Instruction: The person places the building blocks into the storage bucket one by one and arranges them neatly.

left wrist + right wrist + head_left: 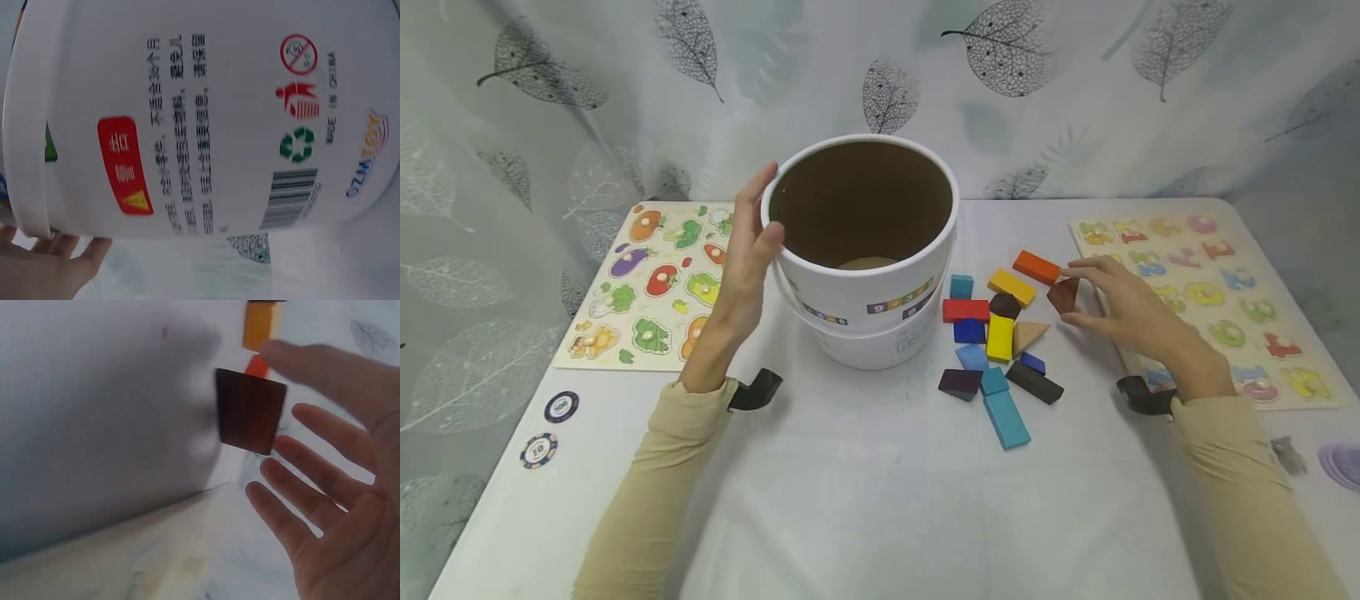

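Note:
My left hand holds the white bucket at its left side, thumb at the rim and fingers along the outside. In the left wrist view the fingertips pass behind the bucket's wall, which bears printed text and a barcode. My right hand is spread around a dark brown block, thumb on the near side and fingers on the far side. The right wrist view shows these fingers loosely extended, close beside the brown block. Next to it lies an orange-red block.
Several coloured blocks lie right of the bucket, among them a yellow block, a red block and a long teal block. A vegetable puzzle board lies left, a number puzzle board right. Two poker chips sit near the left edge.

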Motion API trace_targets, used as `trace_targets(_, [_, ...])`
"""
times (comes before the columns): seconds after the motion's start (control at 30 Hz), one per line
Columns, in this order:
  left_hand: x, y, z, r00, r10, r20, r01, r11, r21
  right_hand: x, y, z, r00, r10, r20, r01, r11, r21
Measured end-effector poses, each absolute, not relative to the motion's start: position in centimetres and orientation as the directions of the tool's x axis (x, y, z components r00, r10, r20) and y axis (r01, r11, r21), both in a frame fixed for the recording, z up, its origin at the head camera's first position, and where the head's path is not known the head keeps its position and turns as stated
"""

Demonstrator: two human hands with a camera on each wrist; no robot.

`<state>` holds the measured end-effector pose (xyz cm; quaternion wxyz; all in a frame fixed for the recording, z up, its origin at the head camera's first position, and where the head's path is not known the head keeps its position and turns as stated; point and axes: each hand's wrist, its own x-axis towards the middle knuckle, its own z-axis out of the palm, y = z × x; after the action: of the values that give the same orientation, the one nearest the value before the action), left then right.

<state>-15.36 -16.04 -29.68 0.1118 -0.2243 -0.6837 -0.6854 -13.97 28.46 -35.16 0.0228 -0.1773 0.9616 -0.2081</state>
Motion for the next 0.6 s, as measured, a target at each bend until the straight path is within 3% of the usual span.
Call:
trace_targets(0.4, [-15.8, -14.6, -30.4, -0.874, 0.073, 0.480, 0.471, -0.116, 0.875, -14.4, 28.3, -36.0, -0.965, -0.261, 0.003, -0.240, 0.882, -0.406])
trace_targets(0.6, [-16.1, -14.2, -30.8, -0.880, 0.048, 0.473, 0.468, -0.090, 0.879, -14.5, 28.5, -35.4, -0.965, -0.241, 0.105, -0.263, 0.870, -0.418])
